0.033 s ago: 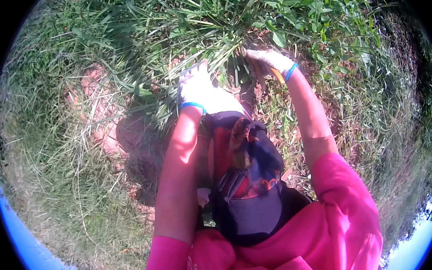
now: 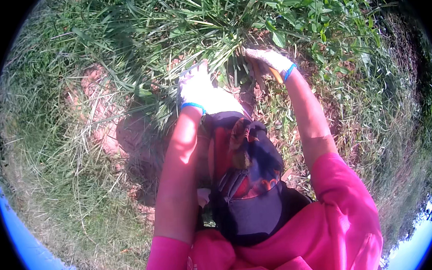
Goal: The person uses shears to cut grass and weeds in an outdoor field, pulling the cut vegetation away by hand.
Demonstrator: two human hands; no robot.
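Observation:
My left hand [image 2: 194, 85], in a white glove with a blue cuff, is closed among long green grass blades [image 2: 224, 51]. Strong sunlight washes out its fingers, but blades show beside the thumb and fan out past the glove's left side. My right hand [image 2: 269, 60], gloved the same way, is closed low beside the grass clump's base. Under its palm shows an orange handle [image 2: 276, 75] of a tool; whatever blade or head it has cannot be made out. A short gap with shaded stems and reddish soil lies between the two hands.
Leafy green weeds [image 2: 312, 17] grow at the far right. Bare reddish soil [image 2: 102, 102] and flattened, drying grass [image 2: 77, 181] lie to the left. Dark patterned clothing [image 2: 247, 162] covers my lap below the hands. Dense shaded growth [image 2: 418, 75] borders the right.

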